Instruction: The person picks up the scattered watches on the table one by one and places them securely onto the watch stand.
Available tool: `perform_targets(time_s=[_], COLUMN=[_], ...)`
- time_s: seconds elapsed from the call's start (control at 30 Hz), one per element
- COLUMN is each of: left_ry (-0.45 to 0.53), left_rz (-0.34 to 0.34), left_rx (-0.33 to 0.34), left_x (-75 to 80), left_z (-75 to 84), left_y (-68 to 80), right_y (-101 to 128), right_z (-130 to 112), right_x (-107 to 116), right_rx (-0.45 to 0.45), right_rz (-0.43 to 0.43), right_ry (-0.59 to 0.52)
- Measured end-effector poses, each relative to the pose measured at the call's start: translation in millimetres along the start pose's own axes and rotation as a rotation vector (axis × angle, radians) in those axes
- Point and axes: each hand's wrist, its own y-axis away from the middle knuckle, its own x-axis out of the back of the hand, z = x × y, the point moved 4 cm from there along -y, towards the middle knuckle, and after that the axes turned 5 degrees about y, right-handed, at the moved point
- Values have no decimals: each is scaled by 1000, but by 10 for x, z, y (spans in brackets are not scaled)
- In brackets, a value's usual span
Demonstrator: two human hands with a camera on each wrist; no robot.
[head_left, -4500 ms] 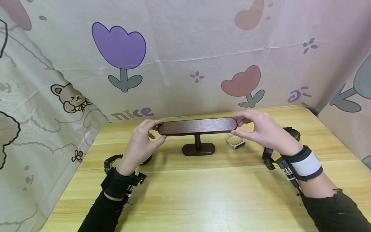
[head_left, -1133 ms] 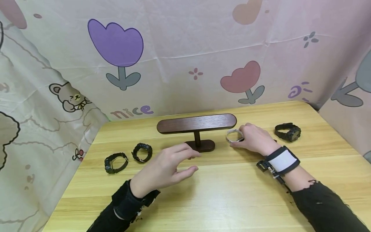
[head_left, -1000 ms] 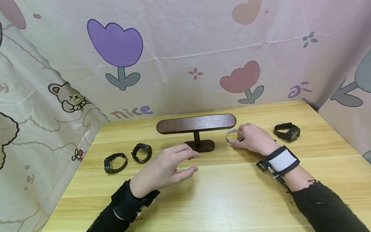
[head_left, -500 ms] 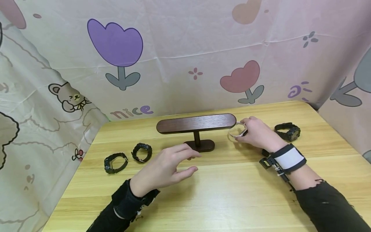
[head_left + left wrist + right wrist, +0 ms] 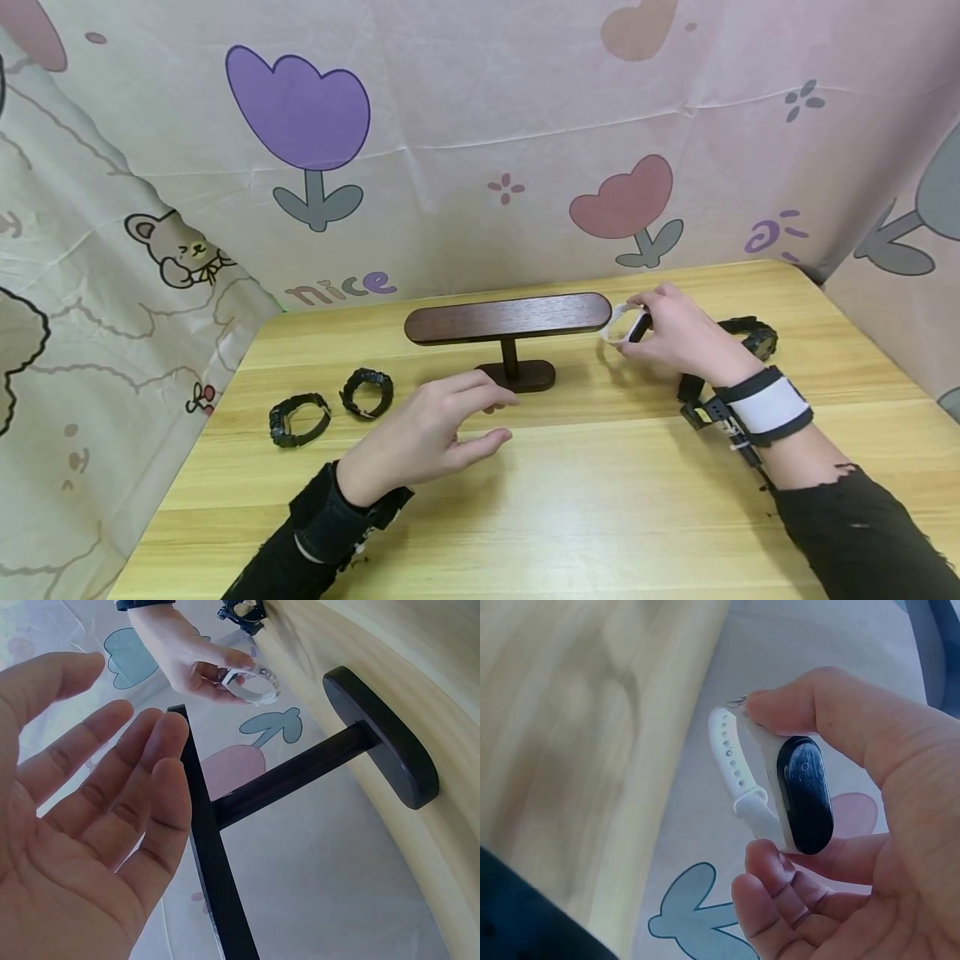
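Your right hand (image 5: 678, 333) pinched a smooth white band (image 5: 622, 322) with a glossy black oval face (image 5: 805, 793), visible only at your wrist, just beside the dark wooden stand's (image 5: 508, 320) rounded bar end. Your left hand (image 5: 427, 433) hovered loosely spread before its base. Chunky black watches (image 5: 300, 419) lay leftward.

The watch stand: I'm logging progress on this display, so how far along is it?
Done: the dark wooden stand is upright on the table, its bar bare. In hand: the right hand pinches a white fitness band just off the bar's right end; the left hand hovers open. Left: that band and three black watches on the table.
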Motion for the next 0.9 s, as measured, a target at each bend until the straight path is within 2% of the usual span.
perform_targets(time_s=[0.33,0.7,0.9], left_ry=[-2,-3,5], left_rz=[-12,-10,8], left_rx=[27,46,26], left_x=[0,24,72], left_z=[3,-4,-17], left_y=[-8,3,3], right_y=[17,41,51], right_z=[-23,-82,-92], right_x=[91,195,218], right_rx=[3,78,78], right_rz=[16,63,92], right_ry=[-2,-12,-24])
